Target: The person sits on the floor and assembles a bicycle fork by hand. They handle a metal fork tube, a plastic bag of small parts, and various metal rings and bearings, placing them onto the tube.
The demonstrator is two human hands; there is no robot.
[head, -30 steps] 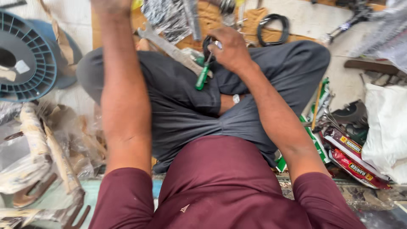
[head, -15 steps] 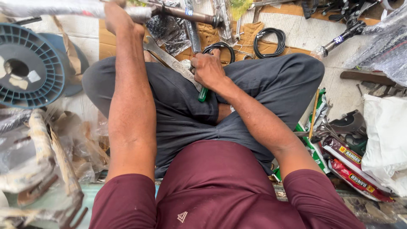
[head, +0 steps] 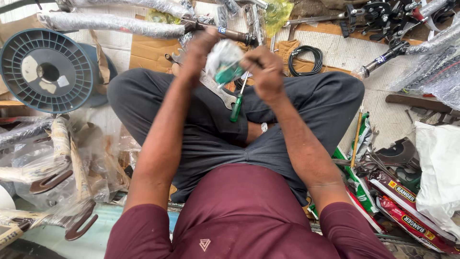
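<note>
I sit cross-legged on the floor. My left hand (head: 199, 50) holds a small clear plastic packet (head: 224, 64) with something green inside, raised in front of me. My right hand (head: 263, 72) grips a green-handled screwdriver (head: 236, 106), handle pointing down toward my lap, and its fingers also touch the packet. A long flat metal wrench (head: 215, 88) lies across my left knee under the hands.
A blue-grey plastic spool (head: 45, 69) lies at the left. Plastic-wrapped metal tubes (head: 110, 21) run along the top. A black cable coil (head: 306, 58) is beyond my right knee. Red and green packages (head: 407, 211) and a white bag (head: 438, 177) sit at the right; wrapped parts (head: 52, 168) crowd the left.
My left hand came back from the far tubes holding the plastic packet. My right hand rose with the screwdriver to meet it above my lap.
</note>
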